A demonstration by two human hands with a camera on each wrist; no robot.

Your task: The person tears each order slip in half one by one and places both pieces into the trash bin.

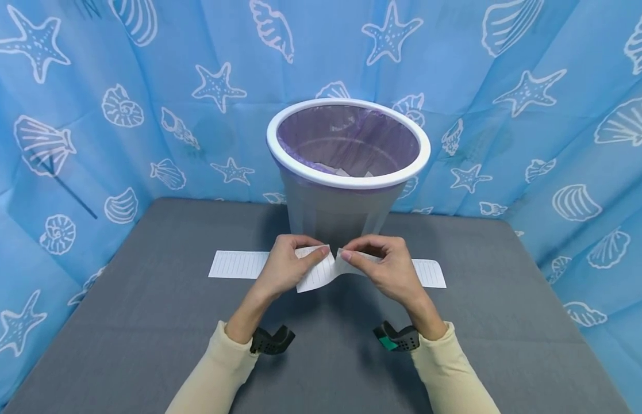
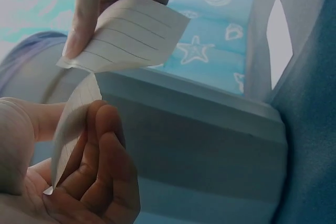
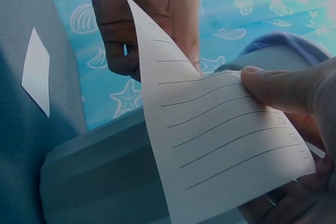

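A sheet of white lined paper (image 1: 315,279) is stretched between my two hands, in front of the bin. My left hand (image 1: 287,265) pinches one part of it between thumb and fingers. Close beside it, my right hand (image 1: 387,267) pinches the other part. A split runs down from the upper edge between the two grips. In the right wrist view the two parts of the lined paper (image 3: 210,135) still join below the split. The left wrist view shows the part in the right hand (image 2: 86,14) bent away from the part in the left hand (image 2: 105,177).
A grey bin (image 1: 331,207) with a white rim and purple liner stands behind the hands, white scraps inside. One lined paper strip (image 1: 238,264) lies left on the grey table (image 1: 160,345), another lined paper strip (image 1: 429,273) right. A blue shell-patterned curtain (image 1: 196,40) hangs behind.
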